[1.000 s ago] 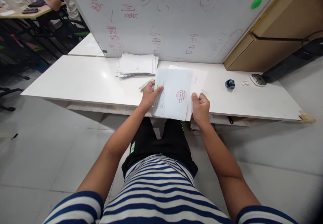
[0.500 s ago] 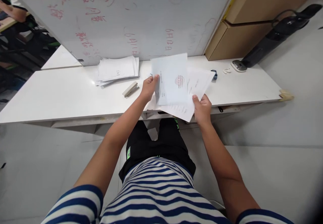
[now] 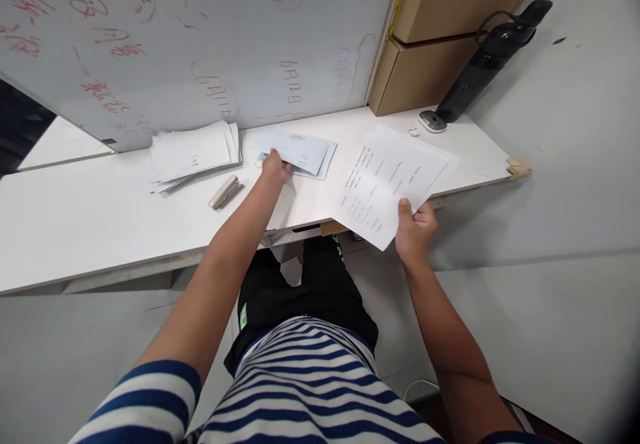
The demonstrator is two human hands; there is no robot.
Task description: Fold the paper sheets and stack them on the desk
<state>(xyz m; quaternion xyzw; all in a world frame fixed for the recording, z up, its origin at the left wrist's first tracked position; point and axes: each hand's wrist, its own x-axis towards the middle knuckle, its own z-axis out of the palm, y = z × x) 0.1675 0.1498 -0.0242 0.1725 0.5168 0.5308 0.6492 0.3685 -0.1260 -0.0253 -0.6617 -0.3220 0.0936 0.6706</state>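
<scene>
My left hand [image 3: 275, 165] is closed on the near left edge of a pale blue sheet of paper [image 3: 306, 153], low over the white desk. Another pale blue sheet lies partly under it. My right hand [image 3: 416, 227] pinches the lower right edge of several white printed papers [image 3: 387, 181], thumb on top, held up over the desk's front edge. Left of my left hand lies a beige stapler [image 3: 225, 192]. Beyond the stapler is a stack of white papers [image 3: 195, 151] with uneven edges.
A whiteboard [image 3: 240, 24] with red writing stands at the back of the white desk [image 3: 100, 211]. Cardboard boxes [image 3: 425, 74], a black bottle-shaped object [image 3: 487, 64] and a small black-and-white device [image 3: 433, 121] are at the right. A chipped corner [image 3: 519, 168] marks the desk's right end.
The blue sheet has come apart from the white papers and moved left and down toward the desk with my left hand. My right hand keeps the white papers. The view has turned right.
</scene>
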